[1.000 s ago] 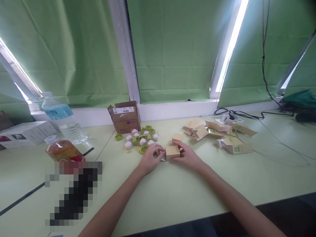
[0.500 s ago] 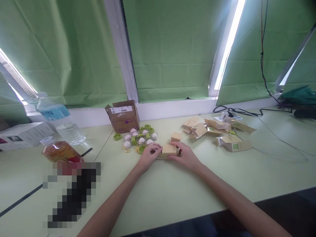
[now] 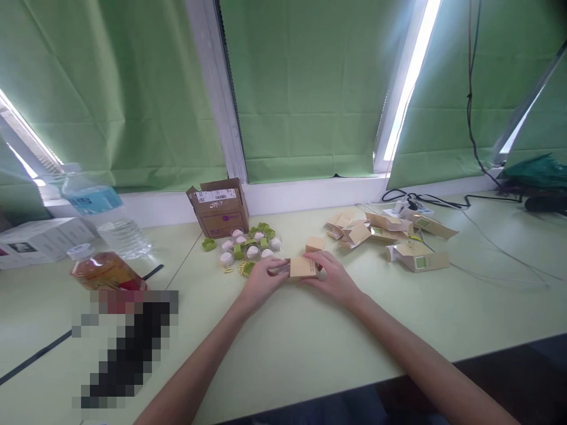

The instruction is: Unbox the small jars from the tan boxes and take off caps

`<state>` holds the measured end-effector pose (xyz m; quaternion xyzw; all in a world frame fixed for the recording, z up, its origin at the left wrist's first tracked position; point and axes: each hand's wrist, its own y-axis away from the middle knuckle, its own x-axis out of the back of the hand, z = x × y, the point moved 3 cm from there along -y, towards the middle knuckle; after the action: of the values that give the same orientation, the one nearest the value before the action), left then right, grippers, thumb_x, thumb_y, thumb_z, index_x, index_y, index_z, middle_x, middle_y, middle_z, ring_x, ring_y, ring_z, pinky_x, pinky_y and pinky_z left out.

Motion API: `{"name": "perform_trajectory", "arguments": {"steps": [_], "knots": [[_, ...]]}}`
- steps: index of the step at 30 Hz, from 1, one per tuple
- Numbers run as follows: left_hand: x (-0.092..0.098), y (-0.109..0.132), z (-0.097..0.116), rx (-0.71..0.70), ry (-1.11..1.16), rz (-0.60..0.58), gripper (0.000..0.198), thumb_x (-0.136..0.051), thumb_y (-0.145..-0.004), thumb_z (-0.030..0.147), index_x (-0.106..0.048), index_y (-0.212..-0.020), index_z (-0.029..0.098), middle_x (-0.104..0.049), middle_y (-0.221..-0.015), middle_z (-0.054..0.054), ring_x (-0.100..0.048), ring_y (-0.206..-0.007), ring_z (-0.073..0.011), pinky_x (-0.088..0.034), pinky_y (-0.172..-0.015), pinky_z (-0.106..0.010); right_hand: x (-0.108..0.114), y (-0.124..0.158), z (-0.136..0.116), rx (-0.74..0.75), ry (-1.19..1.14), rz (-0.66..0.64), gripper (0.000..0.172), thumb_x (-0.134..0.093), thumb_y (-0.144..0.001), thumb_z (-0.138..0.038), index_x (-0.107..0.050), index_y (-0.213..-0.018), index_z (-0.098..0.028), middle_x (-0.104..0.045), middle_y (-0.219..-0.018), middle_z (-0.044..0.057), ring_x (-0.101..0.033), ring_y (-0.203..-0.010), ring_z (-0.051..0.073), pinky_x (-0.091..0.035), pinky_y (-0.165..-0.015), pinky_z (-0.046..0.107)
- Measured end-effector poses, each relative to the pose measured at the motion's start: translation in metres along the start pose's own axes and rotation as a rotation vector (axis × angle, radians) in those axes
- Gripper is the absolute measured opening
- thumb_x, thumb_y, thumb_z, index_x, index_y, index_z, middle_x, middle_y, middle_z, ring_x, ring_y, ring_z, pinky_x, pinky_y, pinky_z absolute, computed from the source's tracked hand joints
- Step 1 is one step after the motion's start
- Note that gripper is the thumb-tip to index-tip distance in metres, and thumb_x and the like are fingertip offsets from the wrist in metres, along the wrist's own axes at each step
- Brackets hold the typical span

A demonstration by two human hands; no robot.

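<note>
Both my hands meet at the middle of the pale green table [image 3: 310,354] on a small tan cardboard box [image 3: 303,267]. My left hand [image 3: 261,280] grips its left end with curled fingers. My right hand [image 3: 333,276] holds its right end, fingers closed round it. A second small tan box [image 3: 315,244] stands just behind them. To the left behind lies a cluster of small clear cups with white contents and green caps [image 3: 250,247].
A brown shipping carton [image 3: 220,208] stands by the window ledge. Several flat and half-folded tan boxes [image 3: 390,236] lie at the right, with cables [image 3: 443,203] behind. A water bottle [image 3: 104,215], an amber bottle [image 3: 104,270] and a white box [image 3: 35,239] are at the left.
The small box has been turned and tipped in my hands, its flat face now showing. The hands stay together on it; the view has shifted slightly.
</note>
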<state>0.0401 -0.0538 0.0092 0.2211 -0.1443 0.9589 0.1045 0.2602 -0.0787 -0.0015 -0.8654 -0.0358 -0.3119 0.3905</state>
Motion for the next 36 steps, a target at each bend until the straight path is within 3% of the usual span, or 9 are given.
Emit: {"name": "perform_trajectory", "arguments": {"steps": [6, 10, 13, 18, 24, 29, 36], "knots": [[-0.002, 0.003, -0.002, -0.003, 0.037, -0.166, 0.026, -0.07, -0.079, 0.034, -0.081, -0.1, 0.021, -0.067, -0.112, -0.007, -0.061, -0.093, -0.0198, -0.05, -0.074, -0.028, 0.003, -0.001, -0.01, 0.007, -0.056, 0.016, 0.056, -0.078, -0.085, -0.046, -0.059, -0.134, -0.026, -0.069, -0.118, 0.011, -0.067, -0.103, 0.027, -0.061, -0.085, 0.042], [-0.003, 0.007, 0.0, -0.004, 0.072, -0.209, 0.015, -0.07, -0.078, 0.03, -0.078, -0.083, 0.019, -0.063, -0.111, -0.006, -0.059, -0.089, -0.0176, -0.046, -0.068, -0.026, 0.002, -0.002, -0.014, 0.011, -0.078, 0.021, 0.056, -0.077, -0.086, -0.048, -0.059, -0.135, -0.027, -0.069, -0.12, 0.01, -0.066, -0.106, 0.026, -0.06, -0.086, 0.041], [-0.003, 0.006, 0.0, -0.019, 0.083, -0.18, 0.017, -0.069, -0.081, 0.033, -0.072, -0.075, 0.017, -0.065, -0.104, -0.006, -0.058, -0.087, -0.0173, -0.047, -0.072, -0.027, 0.003, -0.002, -0.011, -0.001, -0.09, 0.017, 0.054, -0.076, -0.087, -0.048, -0.06, -0.133, -0.027, -0.069, -0.122, 0.01, -0.066, -0.107, 0.025, -0.06, -0.085, 0.039], [0.002, 0.0, -0.006, 0.057, 0.283, -0.15, 0.031, -0.072, -0.083, 0.046, -0.066, -0.089, 0.016, -0.067, -0.107, -0.008, -0.062, -0.089, -0.019, -0.05, -0.078, -0.03, 0.016, -0.005, -0.004, -0.119, -0.109, 0.085, 0.051, -0.076, -0.084, -0.052, -0.064, -0.125, -0.024, -0.07, -0.123, 0.011, -0.066, -0.1, 0.025, -0.059, -0.072, 0.035], [0.013, -0.004, -0.003, 0.063, 0.593, 0.117, 0.035, -0.069, -0.086, 0.049, -0.048, -0.087, 0.021, -0.069, -0.096, -0.005, -0.065, -0.092, -0.0207, -0.053, -0.085, -0.036, 0.025, -0.004, 0.002, -0.473, -0.192, 0.116, 0.042, -0.071, -0.083, -0.06, -0.062, -0.099, -0.023, -0.069, -0.084, 0.002, -0.061, -0.062, 0.017, -0.052, -0.053, 0.031], [0.009, -0.001, -0.002, -0.034, 0.327, 0.157, 0.028, -0.058, -0.095, 0.046, -0.046, -0.087, 0.021, -0.067, -0.092, -0.004, -0.062, -0.083, -0.017, -0.049, -0.08, -0.032, 0.022, -0.001, 0.011, -0.683, -0.468, 0.187, 0.046, -0.069, -0.082, -0.066, -0.051, -0.083, -0.024, -0.065, -0.079, -0.002, -0.06, -0.045, 0.014, -0.046, -0.037, 0.027], [-0.008, 0.002, -0.012, -0.068, 0.006, 0.104, 0.019, -0.054, -0.098, 0.039, -0.05, -0.092, 0.021, -0.062, -0.09, -0.002, -0.056, -0.079, -0.0155, -0.041, -0.072, -0.028, 0.024, -0.005, 0.014, -0.825, -0.618, 0.243, 0.05, -0.072, -0.078, -0.067, -0.047, -0.078, -0.024, -0.064, -0.062, -0.003, -0.062, -0.042, 0.017, -0.048, -0.034, 0.027]]}}
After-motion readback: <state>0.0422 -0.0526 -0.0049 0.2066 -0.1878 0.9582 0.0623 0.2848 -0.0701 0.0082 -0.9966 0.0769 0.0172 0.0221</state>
